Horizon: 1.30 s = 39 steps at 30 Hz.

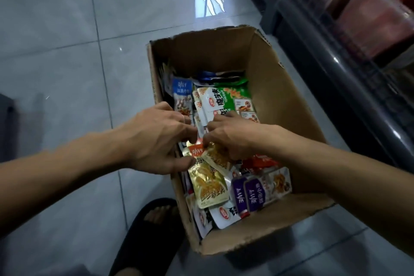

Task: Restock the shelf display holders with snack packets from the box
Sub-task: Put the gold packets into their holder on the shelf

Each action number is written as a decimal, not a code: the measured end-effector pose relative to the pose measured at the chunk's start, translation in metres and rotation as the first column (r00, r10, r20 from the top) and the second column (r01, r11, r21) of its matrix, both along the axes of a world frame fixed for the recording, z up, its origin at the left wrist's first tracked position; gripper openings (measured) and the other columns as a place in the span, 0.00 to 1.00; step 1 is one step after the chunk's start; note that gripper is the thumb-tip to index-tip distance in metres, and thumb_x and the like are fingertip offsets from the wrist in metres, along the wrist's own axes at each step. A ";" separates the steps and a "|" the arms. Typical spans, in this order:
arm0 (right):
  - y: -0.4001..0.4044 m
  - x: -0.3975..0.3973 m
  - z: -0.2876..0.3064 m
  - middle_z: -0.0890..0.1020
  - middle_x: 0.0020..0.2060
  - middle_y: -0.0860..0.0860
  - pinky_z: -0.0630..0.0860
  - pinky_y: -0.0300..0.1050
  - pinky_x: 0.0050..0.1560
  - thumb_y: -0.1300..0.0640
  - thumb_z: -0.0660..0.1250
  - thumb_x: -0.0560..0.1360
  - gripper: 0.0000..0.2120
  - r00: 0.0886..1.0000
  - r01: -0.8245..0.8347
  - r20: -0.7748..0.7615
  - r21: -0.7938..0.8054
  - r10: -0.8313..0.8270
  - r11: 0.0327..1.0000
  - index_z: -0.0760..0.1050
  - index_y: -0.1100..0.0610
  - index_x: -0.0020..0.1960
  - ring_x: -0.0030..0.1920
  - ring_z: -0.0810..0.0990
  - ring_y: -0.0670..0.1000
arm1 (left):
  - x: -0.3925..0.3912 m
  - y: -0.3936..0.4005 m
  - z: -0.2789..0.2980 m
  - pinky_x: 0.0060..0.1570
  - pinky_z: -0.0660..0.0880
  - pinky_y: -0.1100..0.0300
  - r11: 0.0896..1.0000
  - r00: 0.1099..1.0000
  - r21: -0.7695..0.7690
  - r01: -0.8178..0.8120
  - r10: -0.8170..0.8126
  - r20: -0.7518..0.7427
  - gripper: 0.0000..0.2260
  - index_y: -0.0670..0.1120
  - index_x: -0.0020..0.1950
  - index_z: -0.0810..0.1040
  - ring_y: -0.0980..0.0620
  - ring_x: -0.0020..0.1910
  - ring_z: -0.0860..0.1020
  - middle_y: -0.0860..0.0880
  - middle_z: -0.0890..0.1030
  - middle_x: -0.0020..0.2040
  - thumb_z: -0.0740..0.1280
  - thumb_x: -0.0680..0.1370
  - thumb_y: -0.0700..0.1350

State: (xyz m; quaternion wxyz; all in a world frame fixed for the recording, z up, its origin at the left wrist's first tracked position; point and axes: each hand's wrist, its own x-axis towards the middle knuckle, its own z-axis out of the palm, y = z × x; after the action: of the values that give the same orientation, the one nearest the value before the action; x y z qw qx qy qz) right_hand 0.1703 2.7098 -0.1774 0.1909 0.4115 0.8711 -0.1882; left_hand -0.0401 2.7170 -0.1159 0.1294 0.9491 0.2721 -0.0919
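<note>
An open cardboard box (280,87) stands on the tiled floor, filled with several mixed snack packets: white and green ones (224,98) at the far end, purple ones (253,195) near the front. Both hands meet over the middle of the box. My left hand (156,139) pinches the orange top of a gold packet (208,181) between thumb and fingers. My right hand (228,139) grips a second gold packet (216,157) right beside it. The fingertips of the two hands almost touch.
A dark shelf unit (349,69) with clear display holders (369,11) of red packets runs along the right, close to the box. My foot in a black slipper (150,233) is by the box's near left corner. Grey floor tiles (56,63) spread to the left.
</note>
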 end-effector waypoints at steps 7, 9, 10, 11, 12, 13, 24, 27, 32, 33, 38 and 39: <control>0.002 0.044 0.055 0.82 0.50 0.51 0.81 0.41 0.48 0.60 0.70 0.75 0.13 0.515 0.524 -0.348 -0.596 -0.783 0.609 0.76 0.57 0.59 0.51 0.83 0.52 | 0.009 0.006 0.002 0.51 0.76 0.57 0.998 0.998 -0.028 -0.051 0.052 0.028 0.29 0.54 0.58 0.78 0.57 0.47 0.78 0.56 0.80 0.52 0.50 0.73 0.71; -0.002 0.047 0.063 0.84 0.51 0.55 0.81 0.49 0.55 0.61 0.73 0.69 0.19 0.192 0.398 -0.412 -0.797 -0.891 0.454 0.75 0.62 0.59 0.53 0.84 0.54 | 0.013 0.010 0.003 0.47 0.79 0.59 0.990 0.986 -0.026 -0.138 0.140 0.094 0.35 0.52 0.59 0.77 0.58 0.46 0.78 0.55 0.81 0.51 0.49 0.71 0.75; -0.004 0.044 0.064 0.84 0.50 0.56 0.81 0.51 0.55 0.61 0.73 0.67 0.21 0.078 0.321 -0.421 -0.848 -0.904 0.422 0.75 0.64 0.58 0.53 0.84 0.56 | 0.014 0.012 0.003 0.46 0.79 0.60 0.983 0.974 -0.034 -0.179 0.182 0.132 0.37 0.51 0.59 0.77 0.59 0.45 0.78 0.55 0.82 0.51 0.49 0.68 0.76; -0.007 0.039 0.064 0.83 0.48 0.56 0.81 0.51 0.55 0.62 0.73 0.66 0.21 -0.012 0.259 -0.426 -0.875 -0.905 0.409 0.74 0.63 0.58 0.52 0.84 0.56 | 0.016 0.013 0.003 0.46 0.80 0.60 0.970 0.956 -0.098 -0.225 0.239 0.170 0.37 0.51 0.60 0.75 0.59 0.44 0.79 0.55 0.82 0.51 0.52 0.67 0.77; -0.008 0.033 0.065 0.83 0.47 0.55 0.80 0.51 0.54 0.63 0.73 0.66 0.21 -0.080 0.217 -0.433 -0.886 -0.898 0.409 0.74 0.63 0.57 0.50 0.83 0.55 | 0.017 0.013 0.004 0.45 0.80 0.59 0.939 0.924 -0.218 -0.266 0.313 0.221 0.35 0.51 0.61 0.74 0.59 0.44 0.80 0.55 0.82 0.51 0.58 0.67 0.76; -0.009 0.028 0.067 0.82 0.46 0.55 0.80 0.51 0.53 0.63 0.72 0.67 0.20 -0.138 0.187 -0.436 -0.893 -0.889 0.408 0.74 0.63 0.58 0.49 0.83 0.54 | 0.019 0.013 0.004 0.44 0.81 0.58 0.881 0.872 -0.372 -0.291 0.404 0.275 0.31 0.50 0.61 0.73 0.58 0.44 0.82 0.53 0.83 0.51 0.65 0.69 0.72; -0.010 0.003 0.016 0.80 0.58 0.52 0.78 0.46 0.57 0.43 0.72 0.73 0.27 0.701 0.566 -0.195 -0.432 -0.686 0.702 0.70 0.54 0.67 0.55 0.79 0.49 | 0.008 0.031 0.020 0.42 0.80 0.51 0.867 0.732 -0.178 -0.465 0.490 0.474 0.09 0.43 0.55 0.78 0.49 0.41 0.81 0.47 0.83 0.46 0.69 0.77 0.45; -0.012 -0.018 -0.004 0.74 0.65 0.54 0.74 0.54 0.63 0.36 0.71 0.70 0.37 0.915 0.395 -0.032 -0.138 -0.403 0.908 0.63 0.49 0.72 0.62 0.74 0.54 | 0.009 0.029 0.017 0.44 0.81 0.52 0.879 0.744 -0.159 -0.449 0.467 0.478 0.11 0.44 0.58 0.77 0.49 0.43 0.82 0.46 0.84 0.50 0.69 0.77 0.45; -0.021 -0.026 -0.010 0.67 0.68 0.56 0.72 0.58 0.65 0.33 0.74 0.64 0.46 0.949 0.314 0.048 -0.179 -0.311 0.932 0.57 0.45 0.75 0.66 0.69 0.59 | 0.003 0.027 0.015 0.43 0.81 0.52 0.870 0.727 -0.191 -0.455 0.487 0.484 0.11 0.43 0.58 0.77 0.50 0.43 0.81 0.47 0.84 0.50 0.69 0.77 0.45; -0.024 -0.028 -0.010 0.69 0.66 0.56 0.74 0.57 0.63 0.36 0.76 0.64 0.45 0.937 0.347 0.025 -0.203 -0.349 0.916 0.58 0.46 0.73 0.64 0.71 0.58 | 0.002 0.028 0.015 0.43 0.81 0.52 0.868 0.722 -0.200 -0.455 0.490 0.488 0.11 0.43 0.58 0.77 0.49 0.43 0.81 0.47 0.83 0.50 0.69 0.77 0.45; -0.017 -0.022 -0.002 0.75 0.53 0.48 0.72 0.40 0.39 0.55 0.80 0.66 0.31 0.776 0.519 -0.122 -0.435 -0.619 0.736 0.65 0.47 0.60 0.49 0.76 0.49 | 0.002 0.030 0.017 0.41 0.79 0.57 0.846 0.692 -0.253 -0.469 0.530 0.489 0.08 0.44 0.55 0.77 0.51 0.42 0.81 0.49 0.82 0.47 0.69 0.78 0.45; -0.016 -0.018 0.000 0.74 0.53 0.46 0.72 0.40 0.38 0.57 0.79 0.66 0.29 0.746 0.530 -0.135 -0.473 -0.652 0.704 0.65 0.47 0.58 0.49 0.77 0.49 | 0.003 0.031 0.017 0.42 0.80 0.55 0.842 0.687 -0.265 -0.469 0.537 0.489 0.07 0.44 0.54 0.77 0.51 0.43 0.81 0.49 0.82 0.47 0.69 0.78 0.45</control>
State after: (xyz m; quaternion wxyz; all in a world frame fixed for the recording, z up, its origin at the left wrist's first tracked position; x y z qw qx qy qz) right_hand 0.1518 2.6938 -0.1774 0.0696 0.5902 0.6495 -0.4743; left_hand -0.0374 2.7478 -0.0988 0.2778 0.8137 0.4675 0.2053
